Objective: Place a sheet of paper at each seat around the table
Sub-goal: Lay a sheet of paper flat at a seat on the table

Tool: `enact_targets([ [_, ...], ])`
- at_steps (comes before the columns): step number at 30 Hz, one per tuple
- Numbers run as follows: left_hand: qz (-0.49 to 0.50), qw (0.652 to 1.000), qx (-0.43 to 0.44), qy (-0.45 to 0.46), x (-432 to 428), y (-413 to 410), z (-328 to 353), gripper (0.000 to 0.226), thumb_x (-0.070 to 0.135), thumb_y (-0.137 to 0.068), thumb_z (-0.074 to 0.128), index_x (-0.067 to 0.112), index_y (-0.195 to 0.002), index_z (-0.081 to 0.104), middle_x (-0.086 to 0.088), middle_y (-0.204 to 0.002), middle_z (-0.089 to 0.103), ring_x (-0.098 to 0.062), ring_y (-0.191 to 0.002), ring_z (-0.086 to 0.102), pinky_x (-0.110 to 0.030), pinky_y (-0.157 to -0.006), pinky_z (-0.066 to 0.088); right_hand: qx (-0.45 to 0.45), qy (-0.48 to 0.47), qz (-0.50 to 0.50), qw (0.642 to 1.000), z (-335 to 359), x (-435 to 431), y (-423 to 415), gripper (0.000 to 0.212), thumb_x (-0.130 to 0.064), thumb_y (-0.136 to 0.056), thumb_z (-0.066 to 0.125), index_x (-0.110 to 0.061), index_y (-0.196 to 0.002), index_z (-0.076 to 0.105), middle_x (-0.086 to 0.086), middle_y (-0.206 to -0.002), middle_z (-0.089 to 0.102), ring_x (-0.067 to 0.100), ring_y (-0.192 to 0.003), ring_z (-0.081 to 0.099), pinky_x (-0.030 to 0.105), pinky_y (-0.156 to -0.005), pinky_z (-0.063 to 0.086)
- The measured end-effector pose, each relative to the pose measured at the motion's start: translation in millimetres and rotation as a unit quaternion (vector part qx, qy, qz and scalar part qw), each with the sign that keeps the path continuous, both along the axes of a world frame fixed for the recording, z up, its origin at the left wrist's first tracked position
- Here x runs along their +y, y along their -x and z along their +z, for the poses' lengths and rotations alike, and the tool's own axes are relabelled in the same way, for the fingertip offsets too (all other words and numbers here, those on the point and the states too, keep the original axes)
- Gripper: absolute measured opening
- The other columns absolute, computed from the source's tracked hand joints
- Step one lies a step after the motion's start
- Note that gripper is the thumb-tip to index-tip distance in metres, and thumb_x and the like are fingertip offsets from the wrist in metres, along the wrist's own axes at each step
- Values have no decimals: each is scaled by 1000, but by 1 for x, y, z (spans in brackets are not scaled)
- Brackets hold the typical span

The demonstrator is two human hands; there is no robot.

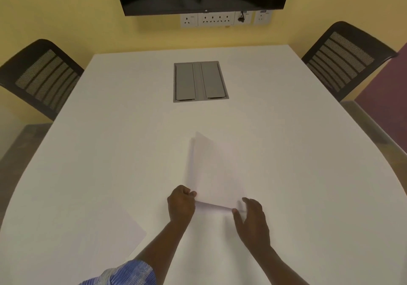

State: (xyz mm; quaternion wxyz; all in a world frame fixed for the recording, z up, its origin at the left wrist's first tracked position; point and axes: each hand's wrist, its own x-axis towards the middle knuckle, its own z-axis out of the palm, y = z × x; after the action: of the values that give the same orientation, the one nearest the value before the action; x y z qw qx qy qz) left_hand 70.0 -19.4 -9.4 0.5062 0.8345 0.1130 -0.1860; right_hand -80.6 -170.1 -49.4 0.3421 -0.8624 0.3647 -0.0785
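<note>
White paper stack (214, 170) pinched between both hands (217, 210).

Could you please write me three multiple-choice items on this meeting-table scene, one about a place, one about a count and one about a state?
1. Where does the single sheet of paper lie?
A) at the near left of the table
B) on the grey cable box
C) on a chair

2. How many chairs show?
A) one
B) two
C) four

3. What state is the stack of paper in?
A) flat and untouched
C) crumpled
B) near edge held by both hands

Answers: 1 A, it rests by the left arm; 2 B, left chair and right chair; 3 B, left hand and right hand grip it.
</note>
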Motion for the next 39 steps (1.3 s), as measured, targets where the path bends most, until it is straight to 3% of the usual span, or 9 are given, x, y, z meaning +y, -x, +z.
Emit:
enact_targets([
  [5,-61,996,-68,-19,11,3,45,20,-2,-85,57,7,-67,53,-18,-80,73,-41,-80,71,-54,-74,59,-33,-79,-74,994,24,-2,-7,54,-40,-93,66,-15,-139,53,7,-139,56,24,-129,54,36,-102,45],
  [12,-197,956,-195,-95,50,14,130,20,12,-87,69,10,-70,58,-5,-60,61,-31,-64,64,-42,-61,52,-89,-49,-16,995,86,7,-9,65,-41,-89,73,-14,-142,50,8,-143,54,25,-130,54,32,-102,46],
  [14,-237,935,-234,-121,66,18,156,19,14,-87,69,12,-71,60,3,-57,56,-23,-60,56,-33,-57,44,-116,-6,15,993,116,7,-12,72,-40,-87,75,-12,-146,46,10,-146,51,27,-136,49,31,-106,41],
  [18,-317,883,-304,-164,103,25,207,13,16,-89,65,13,-77,63,2,-66,65,-21,-64,60,-33,-58,45,-145,143,81,976,194,13,-14,92,-44,-87,73,-20,-159,21,12,-164,26,30,-149,27,48,-117,30],
  [21,-357,844,-354,-187,134,29,238,13,17,-91,63,14,-79,61,3,-71,66,-20,-68,58,-32,-59,43,-120,344,178,914,250,28,-11,93,-47,-84,72,-30,-159,21,7,-170,11,30,-156,10,54,-122,17],
  [24,-387,812,-390,-194,163,35,263,13,19,-92,62,15,-80,60,4,-74,66,-18,-70,56,-32,-59,41,-60,444,263,855,288,52,-7,62,-43,-82,77,-27,-139,57,5,-158,44,31,-149,32,56,-121,22],
  [27,-411,791,-412,-190,186,42,284,14,21,-93,62,14,-82,60,1,-76,66,-20,-72,56,-37,-63,45,-37,468,293,833,308,71,8,26,-30,-81,80,-23,-106,76,0,-113,76,29,-115,65,46,-101,41],
  [30,-427,777,-423,-186,209,50,301,15,23,-93,63,14,-82,60,0,-78,67,-22,-74,58,-39,-65,48,-7,472,284,835,321,88,30,12,-30,-89,71,-24,-98,77,-4,-92,77,25,-91,68,36,-81,43],
  [39,-381,795,-471,-43,287,91,361,11,28,-90,70,23,-80,71,9,-74,69,-9,-68,59,-28,-61,46,-61,306,168,935,339,164,125,9,-34,-93,66,-33,-97,74,-14,-90,74,14,-80,64,32,-67,52],
])
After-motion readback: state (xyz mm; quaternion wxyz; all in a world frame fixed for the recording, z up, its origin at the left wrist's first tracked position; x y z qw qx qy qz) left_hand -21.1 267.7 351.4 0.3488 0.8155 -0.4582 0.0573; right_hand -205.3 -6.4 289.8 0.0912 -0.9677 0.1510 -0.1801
